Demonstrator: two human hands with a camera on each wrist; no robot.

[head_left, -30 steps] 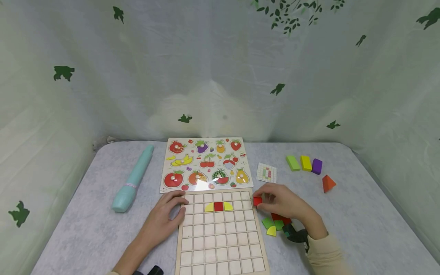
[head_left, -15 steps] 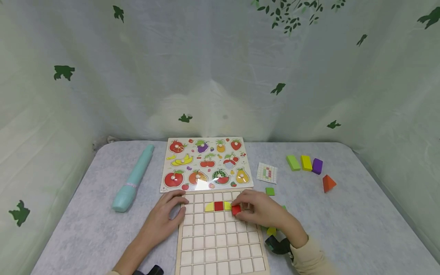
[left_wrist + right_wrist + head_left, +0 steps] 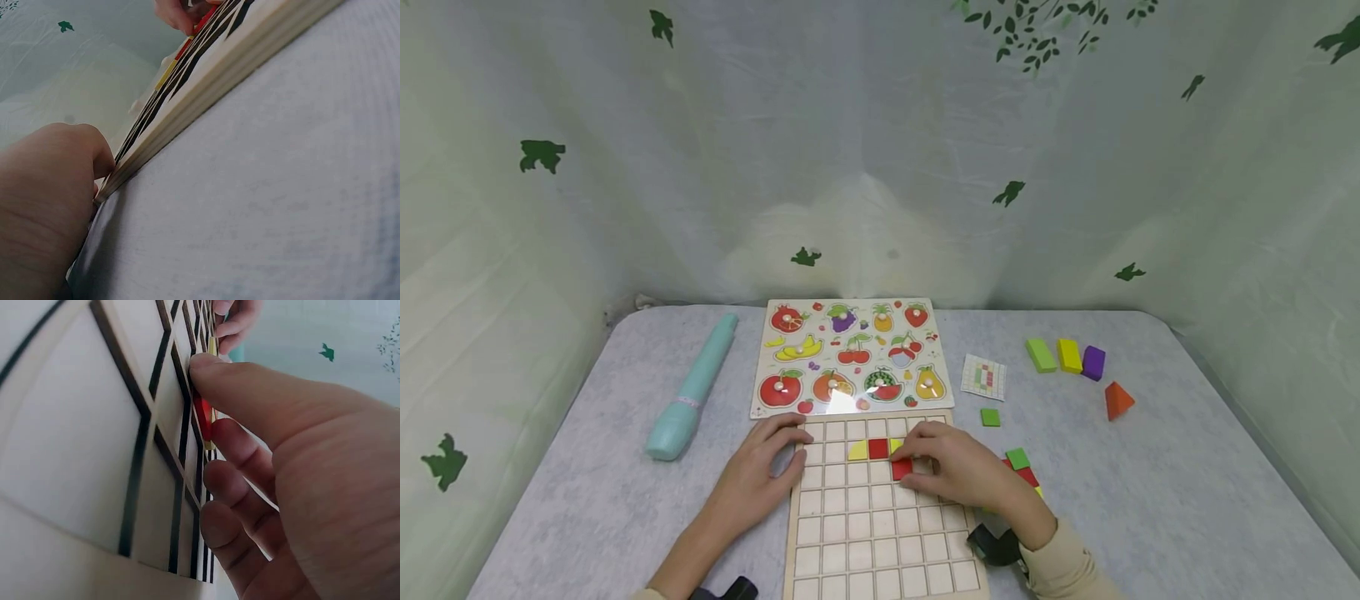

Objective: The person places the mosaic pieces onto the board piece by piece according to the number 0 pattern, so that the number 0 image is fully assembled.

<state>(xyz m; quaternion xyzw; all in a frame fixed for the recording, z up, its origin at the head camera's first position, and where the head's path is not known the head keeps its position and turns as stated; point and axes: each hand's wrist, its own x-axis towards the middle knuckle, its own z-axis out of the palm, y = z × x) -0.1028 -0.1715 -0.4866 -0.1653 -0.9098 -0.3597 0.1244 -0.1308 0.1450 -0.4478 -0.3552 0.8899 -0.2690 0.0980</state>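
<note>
Between the right hand's (image 3: pixel 958 471) pinching fingers (image 3: pixel 232 447) sits a red square tile (image 3: pixel 902 469), just below the yellow-red-yellow row on the grid board (image 3: pixel 880 533). Left of that board, the left hand (image 3: pixel 758 477) rests with fingers curled against its edge, on the desk (image 3: pixel 587 500).

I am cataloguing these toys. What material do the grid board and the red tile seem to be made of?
The grid board looks like pale unfinished plywood: the left wrist view shows layered edges. The red tile, which the right hand pinches, seems to be painted wood with a smooth, slightly glossy face, though plastic is possible.
</note>
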